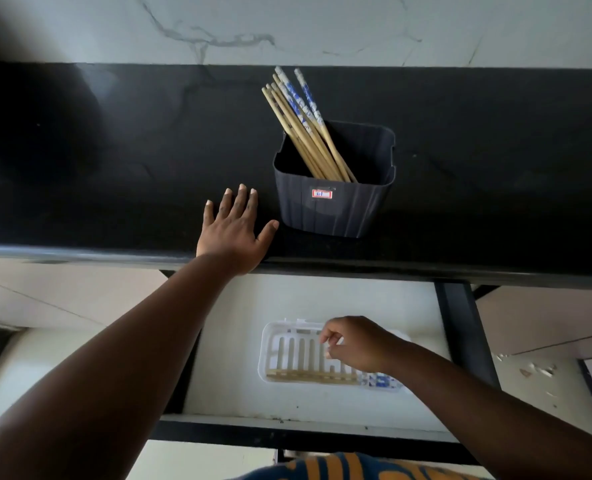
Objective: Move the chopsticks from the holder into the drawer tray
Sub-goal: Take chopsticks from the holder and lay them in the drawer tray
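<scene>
A dark ribbed holder (332,209) stands on the black counter, with several bamboo chopsticks (301,126) leaning out toward the back left, their tops patterned blue and white. My left hand (233,226) lies flat on the counter just left of the holder, fingers spread. Below, in the pulled-out drawer, a white slotted tray (287,355) holds chopsticks (315,376) lying along its near edge. My right hand (356,344) hovers over the tray's right half, its fingers loosely curled and holding nothing I can make out.
The black counter (114,168) runs the full width, backed by a pale marbled wall (287,26). The drawer (239,341) has a white floor and dark rails at right (467,334) and front. Cabinet fronts flank it.
</scene>
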### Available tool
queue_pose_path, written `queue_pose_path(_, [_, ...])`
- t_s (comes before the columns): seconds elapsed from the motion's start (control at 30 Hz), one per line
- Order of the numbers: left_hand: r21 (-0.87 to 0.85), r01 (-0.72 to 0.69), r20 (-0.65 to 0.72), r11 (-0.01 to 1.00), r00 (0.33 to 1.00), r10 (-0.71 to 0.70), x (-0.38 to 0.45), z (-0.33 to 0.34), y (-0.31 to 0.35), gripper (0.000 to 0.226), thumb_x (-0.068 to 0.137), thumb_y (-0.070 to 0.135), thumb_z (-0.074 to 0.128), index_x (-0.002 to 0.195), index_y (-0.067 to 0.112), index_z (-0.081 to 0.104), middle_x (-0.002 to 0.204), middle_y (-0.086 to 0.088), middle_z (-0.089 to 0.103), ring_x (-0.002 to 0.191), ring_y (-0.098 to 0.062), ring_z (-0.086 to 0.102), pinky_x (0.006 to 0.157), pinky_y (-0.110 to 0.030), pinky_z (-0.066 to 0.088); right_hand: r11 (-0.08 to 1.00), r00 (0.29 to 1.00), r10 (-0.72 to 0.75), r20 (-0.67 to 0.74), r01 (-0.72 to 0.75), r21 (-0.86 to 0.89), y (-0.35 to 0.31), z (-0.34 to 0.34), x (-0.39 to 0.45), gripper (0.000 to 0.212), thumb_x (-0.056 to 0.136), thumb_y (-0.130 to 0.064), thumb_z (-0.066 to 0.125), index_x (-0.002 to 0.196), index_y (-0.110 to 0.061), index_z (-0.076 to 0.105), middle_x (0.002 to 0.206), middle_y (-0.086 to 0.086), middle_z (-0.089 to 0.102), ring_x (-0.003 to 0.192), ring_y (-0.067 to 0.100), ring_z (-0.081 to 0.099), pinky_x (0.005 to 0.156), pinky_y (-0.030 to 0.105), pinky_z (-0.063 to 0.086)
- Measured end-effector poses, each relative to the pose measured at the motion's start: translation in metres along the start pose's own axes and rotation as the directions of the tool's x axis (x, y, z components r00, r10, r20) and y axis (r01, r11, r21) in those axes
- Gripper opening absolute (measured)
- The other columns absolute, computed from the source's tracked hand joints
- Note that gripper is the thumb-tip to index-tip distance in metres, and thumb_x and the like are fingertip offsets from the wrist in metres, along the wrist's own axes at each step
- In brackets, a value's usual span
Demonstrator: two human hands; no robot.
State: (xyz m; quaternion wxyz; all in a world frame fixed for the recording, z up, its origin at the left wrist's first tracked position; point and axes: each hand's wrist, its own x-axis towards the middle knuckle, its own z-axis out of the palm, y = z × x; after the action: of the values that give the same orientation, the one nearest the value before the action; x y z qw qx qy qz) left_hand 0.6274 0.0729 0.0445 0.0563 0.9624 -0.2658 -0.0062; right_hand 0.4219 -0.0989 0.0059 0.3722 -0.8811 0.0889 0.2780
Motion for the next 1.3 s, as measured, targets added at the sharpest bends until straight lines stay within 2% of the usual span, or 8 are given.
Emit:
queue_pose_path(0.17, [-0.013, 0.005, 0.006, 1.0, 1.0, -0.005, 0.0, -0.002, 0.002, 0.077, 0.094, 0.064, 0.016, 0.155, 0.019, 0.005, 0.164, -0.002, 0.0, 0.15, -0.022, -0.005, 0.12, -0.047, -0.005, 0.945, 0.907, -0.257, -0.334, 0.307, 0.108, -0.084, -0.073, -0.026, 0.008, 0.082, -0.027, 0.072, 0.089, -0.03, 0.07, 0.075, -0.021, 0.069, 0.064, -0.007, 0.058, 0.062, 0.01, 0.046])
queue_pose_path(0.23, [-0.012, 0.011, 0.016, 1.0, 1.0, -0.01, 0.0, -0.002, 0.002, 0.077, 0.093, 0.064, 0.016, 0.155, 0.019, 0.004, 0.164, -0.002, -0.002, 0.15, -0.022, -0.005, 0.12, -0.046, -0.005, 0.888, 0.69, -0.407, -0.599, 0.451, -0.084, -0.11, -0.105, -0.04, 0.006, 0.083, -0.026, 0.069, 0.089, -0.029, 0.069, 0.072, -0.02, 0.068, 0.066, -0.005, 0.061, 0.06, 0.012, 0.047])
queue_pose_path(0.33, [-0.004, 0.017, 0.03, 1.0, 0.999, -0.017, 0.0, 0.0, 0.002, 0.077, 0.093, 0.064, 0.014, 0.155, 0.021, 0.001, 0.164, 0.0, -0.004, 0.15, -0.02, -0.008, 0.12, -0.045, -0.006, 0.816, 0.402, -0.578, -0.71, 0.3, -0.494, -0.127, -0.141, -0.048, 0.02, 0.082, -0.025, 0.067, 0.101, -0.023, 0.071, 0.093, -0.003, 0.071, 0.082, 0.018, 0.064, 0.068, 0.032, 0.052])
queue_pose_path(0.47, [0.006, 0.022, 0.034, 1.0, 0.999, -0.022, -0.001, 0.003, 0.001, 0.077, 0.093, 0.065, 0.013, 0.154, 0.021, 0.0, 0.164, 0.0, -0.006, 0.149, -0.019, -0.01, 0.119, -0.044, -0.008, 0.774, 0.622, -0.546, -0.561, 0.12, -0.621, -0.117, -0.152, -0.032, 0.032, 0.091, -0.028, 0.061, 0.122, -0.024, 0.066, 0.113, 0.001, 0.069, 0.098, 0.027, 0.061, 0.083, 0.037, 0.048])
queue_pose_path(0.73, [0.009, 0.01, 0.035, 1.0, 0.999, -0.01, -0.001, 0.006, -0.003, 0.078, 0.09, 0.068, 0.003, 0.152, 0.022, -0.009, 0.161, 0.002, -0.014, 0.144, -0.016, -0.021, 0.117, -0.042, -0.013, 0.813, 0.647, -0.539, -0.539, 0.235, -0.532, -0.087, -0.174, -0.014, 0.034, 0.091, -0.008, 0.059, 0.121, -0.018, 0.068, 0.102, 0.002, 0.075, 0.089, 0.019, 0.067, 0.073, 0.024, 0.046])
queue_pose_path(0.9, [0.004, 0.011, 0.023, 1.0, 1.0, -0.011, -0.001, 0.007, -0.003, 0.08, 0.087, 0.07, -0.001, 0.15, 0.023, -0.013, 0.159, 0.004, -0.017, 0.144, -0.015, -0.022, 0.117, -0.042, -0.013, 0.91, 0.781, -0.386, -0.491, 0.235, -0.341, -0.089, -0.204, -0.009, 0.018, 0.086, -0.043, 0.065, 0.098, -0.035, 0.075, 0.095, -0.008, 0.075, 0.087, 0.009, 0.068, 0.078, 0.031, 0.054])
queue_pose_path(1.03, [0.005, 0.009, 0.024, 1.0, 1.0, -0.009, -0.001, 0.008, -0.003, 0.081, 0.082, 0.073, -0.009, 0.145, 0.024, -0.019, 0.157, 0.004, -0.02, 0.144, -0.017, -0.023, 0.117, -0.041, -0.014, 0.948, 0.743, -0.315, -0.591, 0.224, -0.224, -0.11, -0.216, 0.008, 0.02, 0.077, -0.049, 0.069, 0.081, -0.03, 0.074, 0.075, -0.007, 0.073, 0.065, 0.013, 0.066, 0.062, 0.029, 0.051])
queue_pose_path(1.3, [-0.002, 0.016, 0.029, 1.0, 0.999, -0.016, -0.002, 0.008, -0.003, 0.077, 0.085, 0.071, -0.003, 0.145, 0.025, -0.02, 0.157, 0.004, -0.022, 0.144, -0.017, -0.025, 0.116, -0.04, -0.017, 0.963, 0.708, -0.207, -0.676, 0.024, -0.269, -0.148, -0.2, 0.05, 0.015, 0.084, -0.022, 0.064, 0.098, -0.017, 0.06, 0.097, 0.003, 0.066, 0.08, 0.023, 0.061, 0.061, 0.029, 0.046])
